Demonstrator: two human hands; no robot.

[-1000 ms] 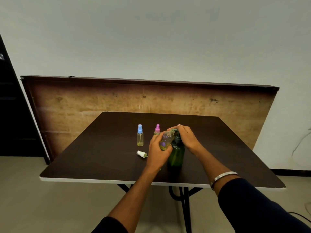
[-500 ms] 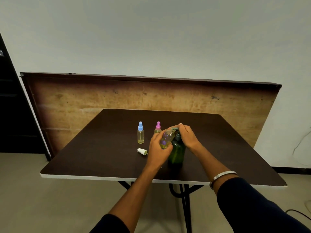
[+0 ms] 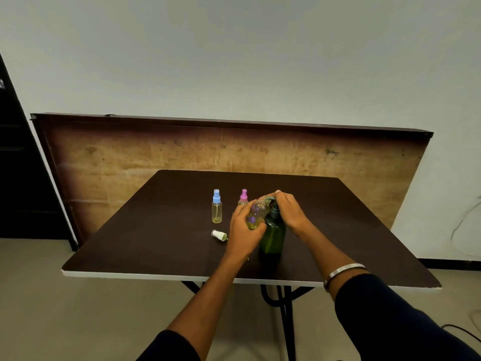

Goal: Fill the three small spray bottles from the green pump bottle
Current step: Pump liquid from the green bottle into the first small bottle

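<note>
Blue-capped bottle (image 3: 216,206): I see it upright on the table (image 3: 156,217), left of everything else, with yellowish liquid low inside.
Loose white cap (image 3: 219,235): lying on its side just in front of it.
Pink-capped bottle (image 3: 243,198): upright, lower half hidden behind my left hand.
Left hand (image 3: 244,230): fingers wrapped round the open small bottle (image 3: 256,214), tilted toward the pump.
Green pump bottle (image 3: 272,237): standing mid-table; its pump head is mostly hidden.
Right hand (image 3: 290,208): curled over the pump top, gripping it; spout hard to make out.
</note>
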